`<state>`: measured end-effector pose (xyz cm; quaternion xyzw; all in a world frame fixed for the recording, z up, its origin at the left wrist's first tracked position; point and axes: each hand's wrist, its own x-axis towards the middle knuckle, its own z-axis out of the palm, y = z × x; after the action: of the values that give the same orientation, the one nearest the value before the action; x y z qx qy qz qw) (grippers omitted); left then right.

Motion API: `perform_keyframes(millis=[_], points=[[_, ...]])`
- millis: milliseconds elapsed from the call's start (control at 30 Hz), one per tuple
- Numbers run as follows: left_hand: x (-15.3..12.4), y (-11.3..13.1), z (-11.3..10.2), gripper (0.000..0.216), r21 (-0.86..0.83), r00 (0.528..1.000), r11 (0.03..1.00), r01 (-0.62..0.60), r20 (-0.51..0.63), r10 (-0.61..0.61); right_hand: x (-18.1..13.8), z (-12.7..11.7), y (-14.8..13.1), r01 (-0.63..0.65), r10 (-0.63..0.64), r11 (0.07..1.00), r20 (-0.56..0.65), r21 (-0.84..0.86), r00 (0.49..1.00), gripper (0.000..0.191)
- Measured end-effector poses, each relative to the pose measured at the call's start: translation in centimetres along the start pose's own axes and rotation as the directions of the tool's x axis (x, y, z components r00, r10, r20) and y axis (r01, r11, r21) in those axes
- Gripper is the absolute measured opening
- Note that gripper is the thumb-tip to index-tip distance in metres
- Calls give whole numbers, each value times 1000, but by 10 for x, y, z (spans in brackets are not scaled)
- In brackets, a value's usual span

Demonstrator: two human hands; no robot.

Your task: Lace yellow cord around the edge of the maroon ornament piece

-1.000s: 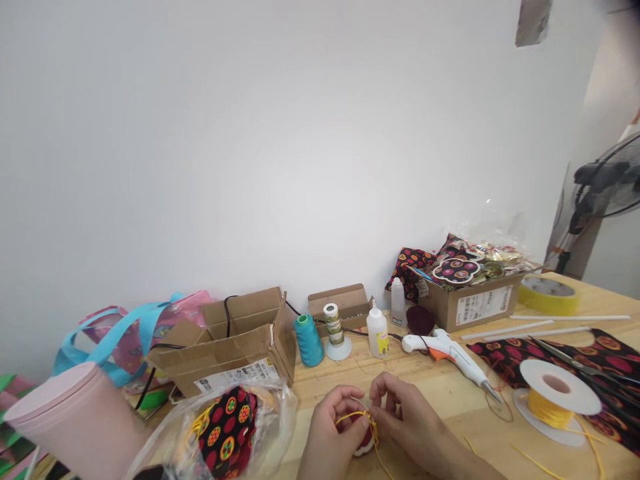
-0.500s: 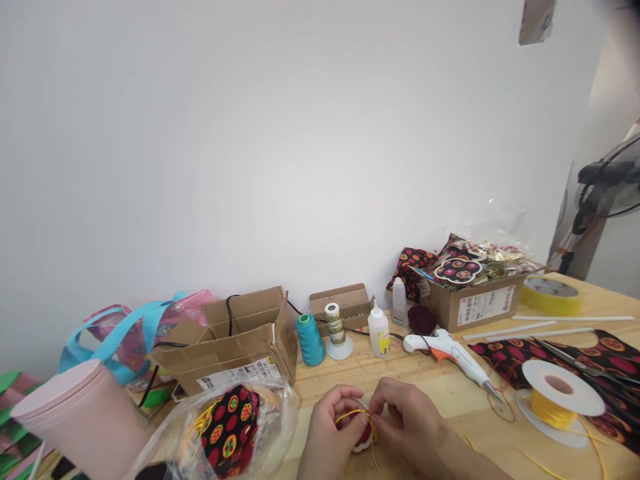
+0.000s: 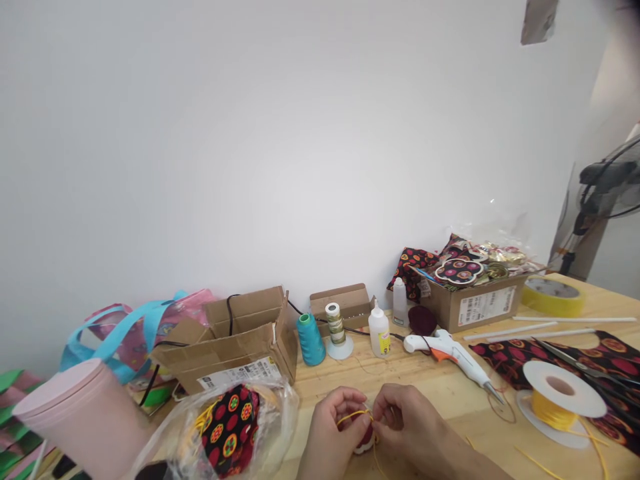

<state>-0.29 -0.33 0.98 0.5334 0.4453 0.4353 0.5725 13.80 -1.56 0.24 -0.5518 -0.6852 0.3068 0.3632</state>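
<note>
My left hand (image 3: pixel 336 430) is closed around a small dark red fabric piece with a white scalloped edge (image 3: pixel 366 445), low in the middle of the head view. A thin yellow cord (image 3: pixel 354 415) loops over that piece, and its loose end hangs below. My right hand (image 3: pixel 407 417) pinches the cord at the piece's upper right edge, fingertips close to my left thumb. Fingers cover much of the piece and the spot where the cord meets it. On the right stands a spool of yellow cord (image 3: pixel 563 393).
A white glue gun (image 3: pixel 453 357) lies right of my hands, near scissors (image 3: pixel 575 360) on patterned cloth. Behind stand a glue bottle (image 3: pixel 379 331), a teal thread cone (image 3: pixel 311 341) and a filled cardboard box (image 3: pixel 483 307). Left are a plastic bag (image 3: pixel 280 417) and a pink bin (image 3: pixel 80 420).
Both hands stay almost in place, still holding the piece and the cord. My right fingers have shifted very slightly; the view has moved a touch.
</note>
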Motion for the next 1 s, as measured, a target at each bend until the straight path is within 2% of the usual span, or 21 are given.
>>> perform_keyframes(millis=[100, 200, 300, 400, 467, 567, 633, 767, 867, 1000], points=[[0, -1, 0, 17, 11, 1000, 1000, -13, 10, 13, 1, 0, -2, -59, 58, 995, 17, 84, 998, 9], [1, -3, 0, 15, 60, 1000, 998, -31, 0, 31, 6, 0, -2, -179, 147, 938, 129, 298, 981, 8], [2, -4, -1, 14, 75, 999, 997, -31, -21, 33, 10, -3, -1, -192, 136, 887, 161, 420, 978, 6], [2, -2, 0, 14, 57, 1000, 998, -24, -18, 25, 8, -8, -3, -58, 46, 953, 45, 298, 998, 5], [1, 0, 1, 14, 37, 1000, 999, -16, -9, 17, 4, -12, -8, 86, -87, 984, -5, 157, 996, 6], [-1, 2, 3, 18, 9, 1000, 1000, 1, -1, -1, -2, -15, -15, 248, -248, 968, 30, -31, 968, 12], [-1, 2, 3, 20, 10, 1000, 1000, 4, -13, -3, -3, -16, -16, 258, -251, 957, 63, -136, 966, 15], [-1, 1, 2, 22, 11, 1000, 1000, 2, -21, -2, 0, -14, -10, 204, -199, 946, 48, -253, 979, 13], [0, 1, 2, 23, 7, 1000, 1000, 10, 2, -10, 2, -12, -5, 187, -181, 950, 44, -252, 982, 12], [0, 0, 3, 21, 32, 1000, 999, 2, 4, -2, 1, -8, -2, 143, -143, 978, 12, -154, 990, 10]])
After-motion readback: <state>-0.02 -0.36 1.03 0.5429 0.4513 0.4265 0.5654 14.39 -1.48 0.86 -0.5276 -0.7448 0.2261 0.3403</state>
